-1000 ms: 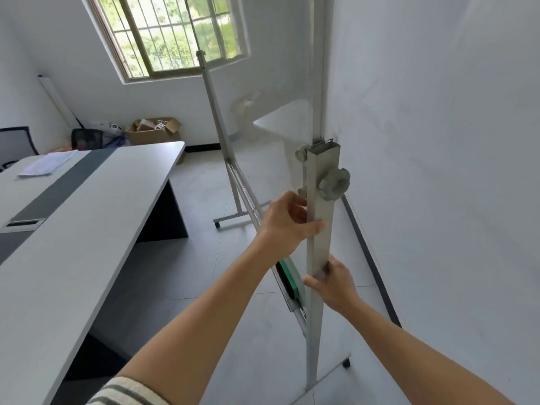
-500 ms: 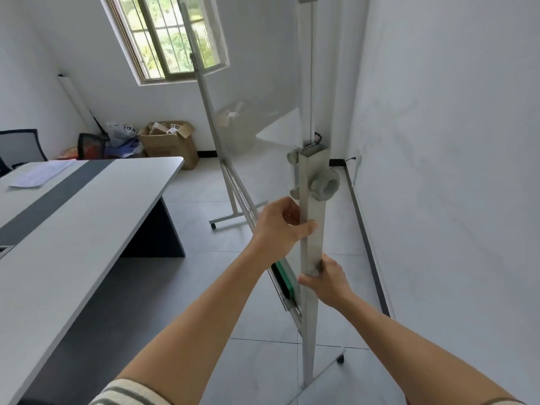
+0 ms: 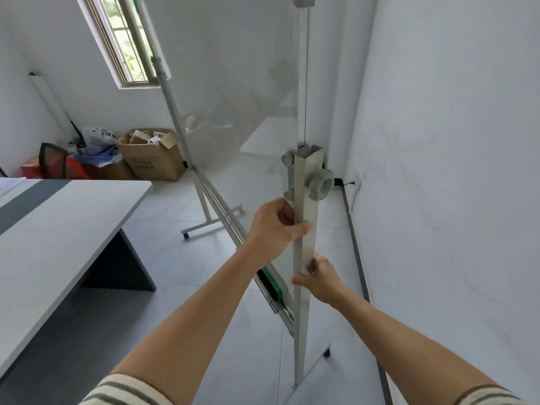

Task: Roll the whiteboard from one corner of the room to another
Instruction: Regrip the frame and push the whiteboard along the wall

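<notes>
The whiteboard point(image 3: 233, 92) stands on a grey metal wheeled stand, its glossy face turned left toward the table. Its near upright post point(image 3: 304, 217) runs down the middle of the view with a round knob point(image 3: 321, 185) on it. My left hand point(image 3: 274, 229) grips the post just below the knob. My right hand point(image 3: 318, 277) grips the same post lower down. A green eraser point(image 3: 273, 283) lies in the board's tray. A near caster point(image 3: 326, 352) and a far caster point(image 3: 185, 235) rest on the tiled floor.
A long grey table point(image 3: 67, 223) fills the left side. The white wall point(image 3: 444, 171) runs close on the right with a dark skirting. Cardboard boxes point(image 3: 152, 159), bags and a black chair point(image 3: 52, 160) sit under the window point(image 3: 128, 42) in the far corner.
The board and I have advanced toward the far corner; the boxes and window look nearer and the board's face shows more. Both hands keep their hold on the post.
</notes>
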The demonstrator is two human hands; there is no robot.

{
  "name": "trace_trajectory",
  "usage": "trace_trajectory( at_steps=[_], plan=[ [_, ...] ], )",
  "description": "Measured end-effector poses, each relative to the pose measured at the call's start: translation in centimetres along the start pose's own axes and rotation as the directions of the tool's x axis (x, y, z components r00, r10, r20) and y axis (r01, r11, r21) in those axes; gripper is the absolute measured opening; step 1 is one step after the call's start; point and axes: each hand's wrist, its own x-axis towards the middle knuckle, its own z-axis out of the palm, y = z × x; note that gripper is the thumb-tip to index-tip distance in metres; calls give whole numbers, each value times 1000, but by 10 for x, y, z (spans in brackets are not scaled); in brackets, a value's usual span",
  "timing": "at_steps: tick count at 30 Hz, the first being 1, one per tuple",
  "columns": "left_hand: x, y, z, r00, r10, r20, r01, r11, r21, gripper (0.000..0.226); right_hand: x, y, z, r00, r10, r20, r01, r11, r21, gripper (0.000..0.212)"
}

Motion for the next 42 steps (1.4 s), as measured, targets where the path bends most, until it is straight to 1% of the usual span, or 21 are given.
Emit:
trace_trajectory(
  at_steps=[6,10,15,18,20,24,28,31,35,38,42],
  plan=[
    [110,-2,20,1000,-15,-9,15,1000,21,29,107,-9,-40,999,-9,40,8,1000,7,40],
    [192,-6,37,999,-2,-54,4,999,40,28,190,-10,-71,997,-34,69,34,999,5,37],
    [294,-5,59,992,-11,-128,20,998,66,29,295,-18,-112,992,-53,114,52,999,10,42],
    [354,-6,67,986,-28,-162,42,996,80,34,357,-26,-133,986,-60,153,62,998,-3,44],
    [391,-8,69,982,-38,-187,54,995,80,32,395,-33,-143,983,-62,172,61,998,10,46],
    [460,-16,70,981,-51,-189,65,995,69,34,464,-41,-156,979,-69,192,66,998,19,43],
    [532,-24,71,988,-9,-156,24,995,95,27,533,-47,-171,981,-82,174,75,996,47,36],
    [589,-33,72,989,29,-144,-17,996,87,31,584,-52,-179,988,-90,123,81,994,73,31],
    [665,-46,71,988,77,-133,-65,994,89,26,652,-53,-181,995,-98,34,94,991,90,37],
    [720,-59,67,986,117,-116,-100,985,142,25,698,-54,-180,997,-82,-17,83,992,91,34],
    [788,-73,62,985,148,-90,-131,976,176,28,754,-73,-186,998,-57,-29,59,997,46,34]
  ],
)
